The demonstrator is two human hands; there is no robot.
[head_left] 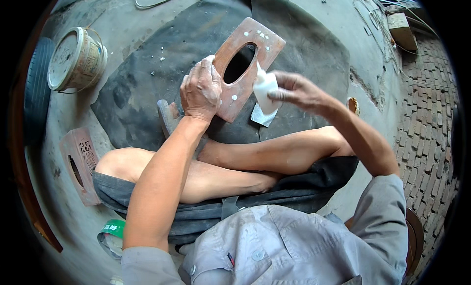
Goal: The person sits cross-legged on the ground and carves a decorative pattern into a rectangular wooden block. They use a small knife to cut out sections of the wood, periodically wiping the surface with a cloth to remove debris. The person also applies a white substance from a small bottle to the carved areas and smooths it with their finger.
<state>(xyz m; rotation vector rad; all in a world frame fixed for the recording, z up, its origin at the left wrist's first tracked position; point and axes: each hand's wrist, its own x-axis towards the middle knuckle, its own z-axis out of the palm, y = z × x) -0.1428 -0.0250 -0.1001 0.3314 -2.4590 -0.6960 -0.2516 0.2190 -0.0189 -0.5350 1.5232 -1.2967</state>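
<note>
A reddish-brown wooden tissue box with an oval opening stands tilted in front of me on a dark mat. Several small white spots dot its top. My left hand, dusted white, grips the box's left edge, fingers wrapped over the rim. Pinched between the thumb and fingers of my right hand is a small white squeeze bottle with a pointed nozzle. The nozzle points up, close to the box's right edge. Below the bottle lies a small silvery-grey sheet on the mat.
Another carved wooden box rests by my left knee. A lidded bucket stands at the far left beside a tire. A greyish curved piece lies near my feet. The dark mat covers the concrete; bricks pave the right side.
</note>
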